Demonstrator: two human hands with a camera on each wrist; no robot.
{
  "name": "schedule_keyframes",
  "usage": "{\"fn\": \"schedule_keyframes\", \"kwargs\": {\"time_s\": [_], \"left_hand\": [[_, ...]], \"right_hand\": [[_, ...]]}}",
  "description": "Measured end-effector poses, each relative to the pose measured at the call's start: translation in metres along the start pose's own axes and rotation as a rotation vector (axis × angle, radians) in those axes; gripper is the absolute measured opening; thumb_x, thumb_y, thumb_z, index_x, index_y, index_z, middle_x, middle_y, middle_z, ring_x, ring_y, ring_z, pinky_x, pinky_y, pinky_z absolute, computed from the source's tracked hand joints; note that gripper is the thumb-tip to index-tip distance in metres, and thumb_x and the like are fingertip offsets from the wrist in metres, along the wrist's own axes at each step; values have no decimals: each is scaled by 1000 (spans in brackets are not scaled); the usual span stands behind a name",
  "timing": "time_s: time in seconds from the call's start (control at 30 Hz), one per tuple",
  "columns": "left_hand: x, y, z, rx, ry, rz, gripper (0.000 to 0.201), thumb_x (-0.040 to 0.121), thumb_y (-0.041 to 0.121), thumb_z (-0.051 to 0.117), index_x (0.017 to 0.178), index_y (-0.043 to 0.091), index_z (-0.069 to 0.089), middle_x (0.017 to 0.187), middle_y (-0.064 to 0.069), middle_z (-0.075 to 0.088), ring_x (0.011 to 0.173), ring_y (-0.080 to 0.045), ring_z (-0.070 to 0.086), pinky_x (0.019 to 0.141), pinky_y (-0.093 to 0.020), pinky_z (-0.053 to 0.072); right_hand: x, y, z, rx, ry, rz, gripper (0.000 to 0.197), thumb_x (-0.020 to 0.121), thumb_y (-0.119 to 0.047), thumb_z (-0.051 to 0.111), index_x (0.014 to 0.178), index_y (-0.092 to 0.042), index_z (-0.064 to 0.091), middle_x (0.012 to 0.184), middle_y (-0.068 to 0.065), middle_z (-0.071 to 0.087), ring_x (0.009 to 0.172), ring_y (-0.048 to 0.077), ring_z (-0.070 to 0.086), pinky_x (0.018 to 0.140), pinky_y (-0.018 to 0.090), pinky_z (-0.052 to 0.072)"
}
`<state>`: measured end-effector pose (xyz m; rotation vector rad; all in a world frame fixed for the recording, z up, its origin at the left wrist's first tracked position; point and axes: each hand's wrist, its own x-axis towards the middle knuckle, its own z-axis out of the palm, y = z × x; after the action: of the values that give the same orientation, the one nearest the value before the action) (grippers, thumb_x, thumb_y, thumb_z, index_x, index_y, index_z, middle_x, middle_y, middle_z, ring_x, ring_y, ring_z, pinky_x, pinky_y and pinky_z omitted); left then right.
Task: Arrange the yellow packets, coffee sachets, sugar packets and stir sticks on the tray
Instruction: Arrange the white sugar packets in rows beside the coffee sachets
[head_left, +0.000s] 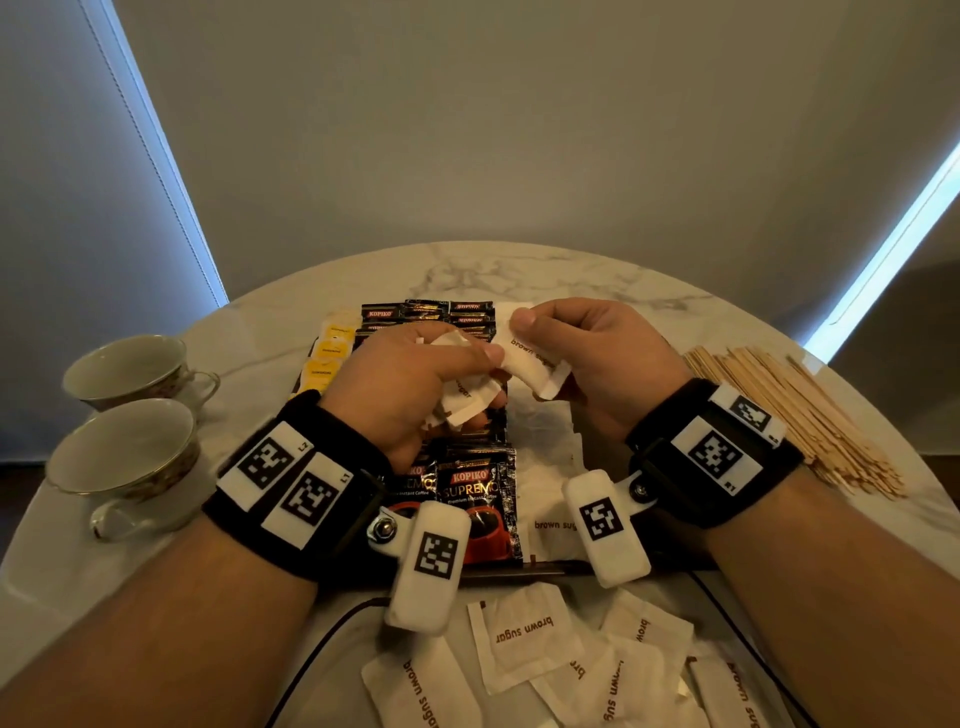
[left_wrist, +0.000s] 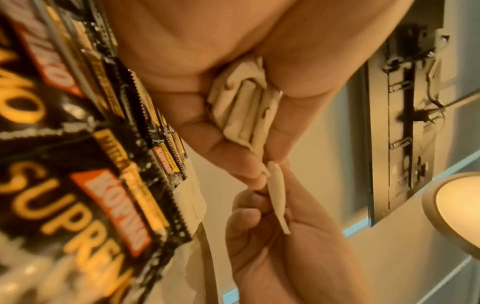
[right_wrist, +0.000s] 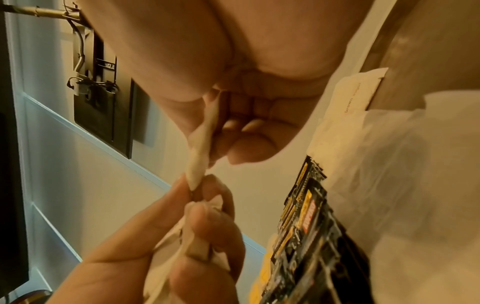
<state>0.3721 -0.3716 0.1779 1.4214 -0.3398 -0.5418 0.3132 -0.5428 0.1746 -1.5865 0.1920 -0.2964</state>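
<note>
While both hands (head_left: 415, 374) pinch sugar packets (head_left: 530, 358) | tray (head_left: 519, 569) near table edge

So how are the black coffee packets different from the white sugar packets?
The coffee sachets are black and shiny with a red cup picture; the sugar packets are plain white paper with brown writing. The coffee sachets in view all lie in rows on the tray, while many sugar packets lie loose on the table, and the left hand and right hand hold some. Both are flat.
</note>
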Motion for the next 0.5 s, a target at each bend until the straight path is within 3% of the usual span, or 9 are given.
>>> {"fn": "schedule_keyframes", "kwargs": {"time_s": [0.07, 0.17, 0.23, 0.33, 0.4, 0.5], "left_hand": [[1, 2, -2, -25, 37, -1, 5, 89, 8, 76, 87, 9, 71, 80, -14, 76, 68, -24, 73, 50, -29, 55], [3, 3, -4, -52, 84, 5, 5, 91, 7, 74, 87, 9, 71, 81, -13, 76, 67, -21, 73, 51, -28, 56], [4, 2, -3, -91, 104, -6, 6, 93, 6, 69, 89, 9, 69, 84, -14, 77, 70, -22, 73, 51, -29, 56], [6, 1, -2, -137, 157, -30, 5, 94, 8, 63, 97, 10, 67, 84, -12, 78, 72, -21, 75, 53, -30, 56], [6, 0, -2, -137, 148, -31, 7, 94, 10, 65, 99, 10, 68, 85, -10, 78, 71, -20, 75, 54, -30, 57], [6, -1, -2, -135, 139, -5, 6, 93, 15, 73, 98, 13, 70, 87, -7, 77, 67, -17, 72, 54, -30, 58]], "right_hand": [[-1, 0, 0, -6, -44, 24, 16, 83, -26, 79, 92, -14, 78, 84, 6, 76, 70, 15, 69, 62, 30, 56], [-2, 0, -1, 1, -105, 65, 39, 68, -22, 84, 103, -7, 75, 92, 9, 78, 75, 16, 71, 64, 30, 60], [-1, -1, -2, 0, -100, 71, 32, 72, -13, 83, 102, -7, 75, 93, 8, 78, 76, 17, 72, 65, 29, 61], [2, 1, -5, 53, -52, 79, 9, 83, -2, 77, 88, -9, 76, 84, 10, 76, 70, 19, 69, 65, 29, 61], [4, 3, -5, 72, -40, 74, 10, 85, 0, 75, 81, -10, 76, 80, 10, 74, 67, 18, 66, 65, 29, 60], [2, 2, -4, 27, -65, 72, 9, 88, -2, 72, 85, -9, 77, 79, 9, 73, 65, 16, 64, 64, 29, 60]]}}
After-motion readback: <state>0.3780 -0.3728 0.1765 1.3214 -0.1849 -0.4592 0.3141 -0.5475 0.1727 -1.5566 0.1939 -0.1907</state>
